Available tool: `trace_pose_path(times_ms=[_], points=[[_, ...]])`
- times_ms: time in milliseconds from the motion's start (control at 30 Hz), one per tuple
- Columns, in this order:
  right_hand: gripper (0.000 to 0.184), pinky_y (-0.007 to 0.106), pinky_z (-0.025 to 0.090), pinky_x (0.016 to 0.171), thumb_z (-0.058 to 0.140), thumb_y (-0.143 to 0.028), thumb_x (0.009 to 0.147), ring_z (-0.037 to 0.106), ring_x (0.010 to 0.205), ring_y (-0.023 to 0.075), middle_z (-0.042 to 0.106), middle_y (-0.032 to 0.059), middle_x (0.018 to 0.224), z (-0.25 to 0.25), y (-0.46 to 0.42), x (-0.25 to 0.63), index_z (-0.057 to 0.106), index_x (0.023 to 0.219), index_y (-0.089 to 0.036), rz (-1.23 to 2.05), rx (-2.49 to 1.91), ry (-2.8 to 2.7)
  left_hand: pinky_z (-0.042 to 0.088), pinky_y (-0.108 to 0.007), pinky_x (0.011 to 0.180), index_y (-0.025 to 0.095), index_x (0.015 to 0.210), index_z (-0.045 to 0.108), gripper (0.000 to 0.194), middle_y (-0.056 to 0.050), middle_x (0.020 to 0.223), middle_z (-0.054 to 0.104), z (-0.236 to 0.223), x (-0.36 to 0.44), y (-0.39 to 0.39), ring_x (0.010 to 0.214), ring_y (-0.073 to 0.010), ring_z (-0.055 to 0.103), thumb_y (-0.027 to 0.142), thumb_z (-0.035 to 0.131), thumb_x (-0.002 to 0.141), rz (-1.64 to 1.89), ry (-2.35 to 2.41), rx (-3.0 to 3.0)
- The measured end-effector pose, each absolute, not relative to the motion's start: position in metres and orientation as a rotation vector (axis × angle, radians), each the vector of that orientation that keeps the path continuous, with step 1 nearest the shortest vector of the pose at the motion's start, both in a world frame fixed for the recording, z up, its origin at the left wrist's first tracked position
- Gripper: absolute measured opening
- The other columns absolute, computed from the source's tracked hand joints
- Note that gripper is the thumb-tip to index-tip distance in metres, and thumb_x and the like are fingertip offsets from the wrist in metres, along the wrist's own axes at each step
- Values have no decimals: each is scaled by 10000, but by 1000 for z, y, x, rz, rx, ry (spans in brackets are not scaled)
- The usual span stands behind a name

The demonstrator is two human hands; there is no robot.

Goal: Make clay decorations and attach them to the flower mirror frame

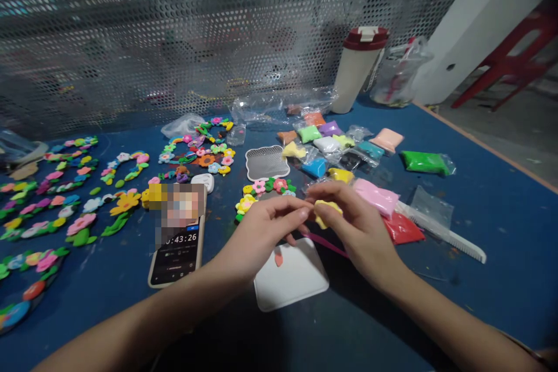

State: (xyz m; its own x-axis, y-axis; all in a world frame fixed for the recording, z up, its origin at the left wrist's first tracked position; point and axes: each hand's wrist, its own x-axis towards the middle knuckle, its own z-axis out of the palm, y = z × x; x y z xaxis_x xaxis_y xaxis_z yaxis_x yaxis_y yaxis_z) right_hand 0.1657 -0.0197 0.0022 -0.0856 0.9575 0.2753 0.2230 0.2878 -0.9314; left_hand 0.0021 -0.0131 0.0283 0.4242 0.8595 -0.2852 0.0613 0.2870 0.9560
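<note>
My right hand (361, 224) is closed, pinching a pale yellow clay flower-like piece (320, 221) between thumb and fingers. My left hand (261, 226) meets it from the left, thumb and index finger pressed together close to the clay. Whatever sits between those left fingertips is too small or hidden to name. Under both hands lies a white rounded board (292, 288) with a small orange-pink clay bit (279, 258) on it. A pink stick (325, 242) shows beneath the right hand. Just beyond the left hand is a frame decorated with clay flowers (259, 187), partly covered.
Several bags of coloured clay (326, 142) lie beyond my hands, with a white comb (444, 235) at right. A phone (178, 264) and several flower-decorated pieces (78, 224) are on the left. A tumbler (357, 72) stands against the perforated metal panel (174, 40).
</note>
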Motion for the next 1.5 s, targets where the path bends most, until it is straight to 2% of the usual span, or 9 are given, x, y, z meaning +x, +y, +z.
trace_pose_path(times_ms=[133,233,433,567,800,1067,1300,1433,1500], points=[[239,313,476,743,444,-420,914,593,801,165,621,20,846,0,-14,171,612,932,-251,920,-1002,-1221,381,-158,471,164,957,677,247,-32,759,625,27,2,-13,575,-78,499,358,600,826,656,1012,1051],[291,304,479,701,417,-445,921,585,739,156,618,20,794,-2,-11,171,620,914,-237,1040,-996,-1181,375,-156,475,154,901,661,226,-15,725,596,26,2,-13,564,-70,482,356,632,805,668,1008,1025],[180,254,468,580,522,-393,882,553,617,130,573,-15,702,0,-17,164,606,888,-233,1109,-1047,-1335,335,-154,452,142,756,640,158,7,697,549,29,4,-14,554,-66,427,295,633,795,695,1014,1031],[98,242,472,583,560,-323,858,569,689,136,595,2,825,2,-21,162,589,909,-244,973,-1098,-1360,323,-166,468,134,733,667,155,0,696,582,31,6,-14,551,-68,430,285,657,766,723,1098,1073],[102,283,482,693,500,-309,897,584,812,164,599,32,889,-2,-25,158,539,965,-243,796,-1133,-1520,354,-210,499,146,721,712,144,-18,677,637,31,7,-17,598,-127,514,277,652,731,669,1205,1174],[88,288,482,635,483,-236,890,616,729,165,650,23,826,0,-26,156,558,936,-230,645,-1158,-1729,342,-209,488,156,630,701,110,15,578,612,39,11,-21,503,-97,470,163,630,713,701,1234,1291],[203,316,479,619,393,-416,934,583,666,162,604,22,805,-1,-12,173,535,973,-276,863,-1007,-1140,359,-202,404,137,766,710,160,-25,700,630,41,6,-20,511,-104,484,286,663,730,654,1268,1201],[276,349,468,745,409,-486,909,586,857,192,602,38,902,-6,-10,172,533,997,-256,850,-1176,-1216,347,-199,403,126,745,692,171,11,566,564,40,8,-20,447,-86,464,288,641,756,648,1244,1214],[260,351,464,755,438,-463,900,570,898,197,592,45,941,-7,-14,167,518,1010,-242,780,-1256,-1297,362,-197,425,130,832,674,165,21,572,576,38,10,-21,453,-87,494,268,651,745,647,1211,1181]])
